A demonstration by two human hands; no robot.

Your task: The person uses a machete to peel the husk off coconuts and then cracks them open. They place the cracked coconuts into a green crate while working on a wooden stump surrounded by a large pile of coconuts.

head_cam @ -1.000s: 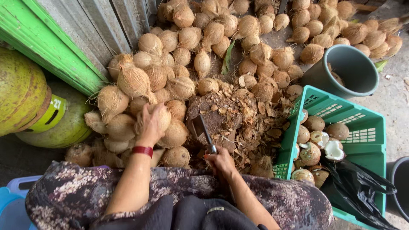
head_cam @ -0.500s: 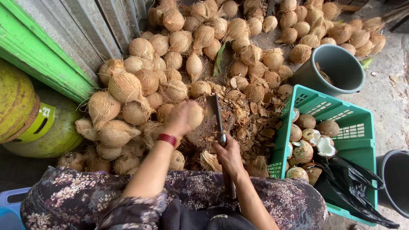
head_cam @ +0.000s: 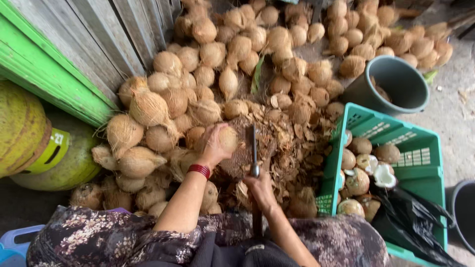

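Observation:
My left hand (head_cam: 213, 144) grips a husked brown coconut (head_cam: 228, 139) and holds it over a heap of husk chips (head_cam: 284, 143). A red band sits on that wrist. My right hand (head_cam: 261, 188) is closed around the handle of a long cleaver (head_cam: 254, 148). Its blade stands upright just to the right of the coconut, close to it. Whether the blade touches the coconut is unclear.
A big pile of husked coconuts (head_cam: 222, 54) spreads ahead against a grey plank wall. A green plastic crate (head_cam: 420, 153) with peeled coconuts stands at right, a grey bucket (head_cam: 396, 86) behind it. Yellow-green gas cylinders (head_cam: 29, 143) stand at left.
My left hand took a coconut from the pile at left and carried it to the middle. My right hand turned the cleaver upright beside it.

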